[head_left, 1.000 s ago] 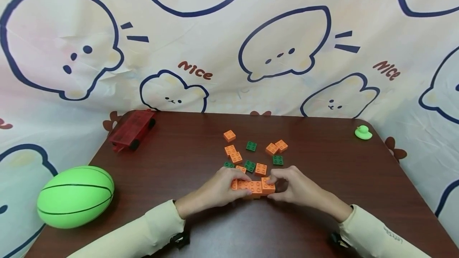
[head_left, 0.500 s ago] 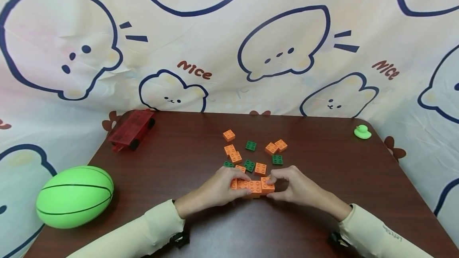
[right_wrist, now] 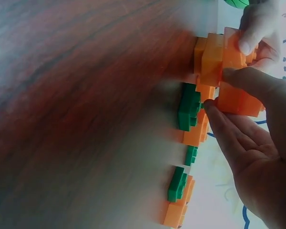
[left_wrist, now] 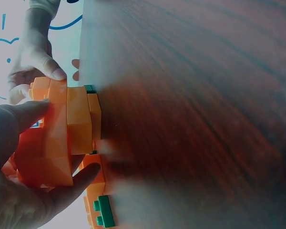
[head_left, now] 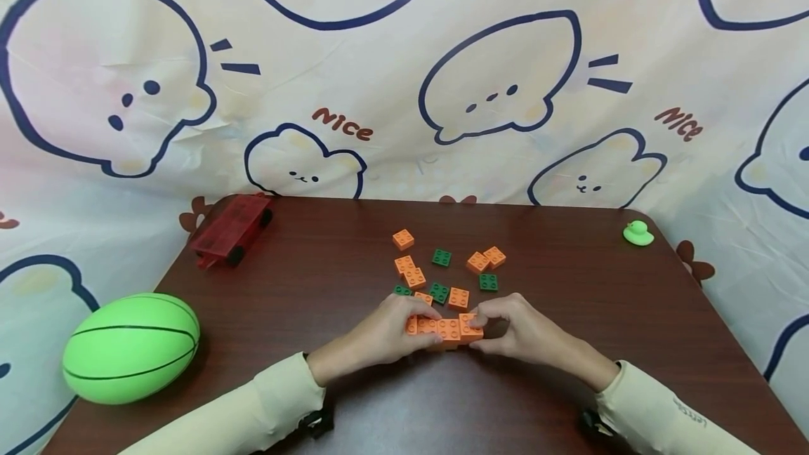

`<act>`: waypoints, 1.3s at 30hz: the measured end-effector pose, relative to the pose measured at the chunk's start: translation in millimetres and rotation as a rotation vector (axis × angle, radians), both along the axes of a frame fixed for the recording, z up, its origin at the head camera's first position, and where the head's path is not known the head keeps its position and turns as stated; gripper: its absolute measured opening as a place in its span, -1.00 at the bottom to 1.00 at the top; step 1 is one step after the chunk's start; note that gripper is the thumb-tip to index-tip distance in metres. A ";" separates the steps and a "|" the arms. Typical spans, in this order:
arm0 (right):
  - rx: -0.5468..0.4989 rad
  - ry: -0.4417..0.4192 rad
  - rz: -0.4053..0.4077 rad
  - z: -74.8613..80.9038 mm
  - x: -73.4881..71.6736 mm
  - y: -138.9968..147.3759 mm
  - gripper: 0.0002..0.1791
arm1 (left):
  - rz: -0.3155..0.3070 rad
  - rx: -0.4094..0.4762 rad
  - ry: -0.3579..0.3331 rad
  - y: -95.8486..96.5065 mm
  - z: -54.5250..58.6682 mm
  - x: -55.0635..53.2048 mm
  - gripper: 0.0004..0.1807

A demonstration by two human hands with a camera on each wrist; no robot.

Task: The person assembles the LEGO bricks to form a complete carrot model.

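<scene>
Both hands hold one joined structure of orange building blocks (head_left: 449,329) near the middle of the table. My left hand (head_left: 387,331) grips its left end between thumb and fingers, covering part of it. At the other end, my right hand (head_left: 527,328) pinches a block that stands higher than the row. Seen from the left wrist, the structure (left_wrist: 57,138) has narrower orange layers on its table side. The right wrist view shows thumb and fingers on opposite faces of the orange end block (right_wrist: 240,98). Just beyond the hands lie loose orange blocks (head_left: 458,298) and green blocks (head_left: 488,282).
A green ball (head_left: 131,347) sits at the table's left edge, with a red toy cart (head_left: 232,229) behind it. Far right is a green toy duck (head_left: 638,233). A patterned cloth (head_left: 392,76) hangs behind the brown table (head_left: 537,251).
</scene>
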State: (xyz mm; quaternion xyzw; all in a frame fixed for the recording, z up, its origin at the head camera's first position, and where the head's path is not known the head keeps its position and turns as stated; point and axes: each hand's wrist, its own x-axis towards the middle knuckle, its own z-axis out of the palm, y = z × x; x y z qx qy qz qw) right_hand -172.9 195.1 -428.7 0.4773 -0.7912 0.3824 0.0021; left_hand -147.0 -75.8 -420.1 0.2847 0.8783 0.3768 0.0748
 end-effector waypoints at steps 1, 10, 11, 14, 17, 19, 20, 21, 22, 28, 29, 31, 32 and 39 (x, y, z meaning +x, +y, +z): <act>-0.001 0.002 0.000 -0.1 0.1 0.2 -0.73 | -0.001 0.001 0.001 0.0 -0.2 -0.1 -0.75; -0.057 -0.005 0.004 -4.7 -0.5 2.0 -0.75 | -0.008 0.002 -0.008 -0.3 -0.6 -1.2 -0.74; -0.069 -0.009 0.014 -5.5 -0.9 2.6 -0.76 | -0.010 0.003 -0.007 -0.2 -0.4 -1.4 -0.74; -0.089 -0.037 0.027 -7.0 -1.7 3.7 -0.79 | -0.012 0.004 -0.007 0.0 -0.4 -2.0 -0.74; -0.073 -0.053 0.017 -7.2 -2.9 4.0 -0.80 | -0.006 -0.004 -0.012 0.0 1.1 -1.9 -0.74; -0.047 -0.052 0.001 -6.4 -3.2 3.9 -0.78 | -0.002 -0.008 -0.012 0.1 1.5 -1.7 -0.74; -0.033 -0.055 -0.008 -6.0 -3.2 3.8 -0.78 | 0.000 -0.009 -0.013 0.1 1.5 -1.6 -0.74; -0.018 -0.062 -0.017 -5.4 -3.0 3.6 -0.78 | 0.003 -0.010 -0.013 0.1 1.6 -1.4 -0.74; -0.006 -0.086 -0.027 -4.4 -2.7 3.5 -0.80 | 0.004 -0.012 -0.008 0.2 1.2 -1.3 -0.74; 0.032 -0.309 -0.053 4.1 -1.2 0.9 -0.86 | 0.008 -0.008 0.008 0.1 0.3 -0.7 -0.75; 0.038 -0.328 -0.056 5.3 -1.4 0.6 -0.85 | 0.007 -0.005 0.008 0.1 0.2 -0.7 -0.76; 0.046 -0.355 -0.057 6.9 -1.7 0.3 -0.84 | 0.006 -0.001 0.005 0.1 0.1 -0.7 -0.76; 0.053 -0.359 -0.064 7.0 -1.8 0.3 -0.84 | 0.004 0.002 0.002 0.0 0.2 -0.6 -0.76; 0.050 -0.310 -0.072 4.3 -1.5 1.3 -0.87 | 0.005 0.000 0.002 0.5 -0.3 0.3 -0.75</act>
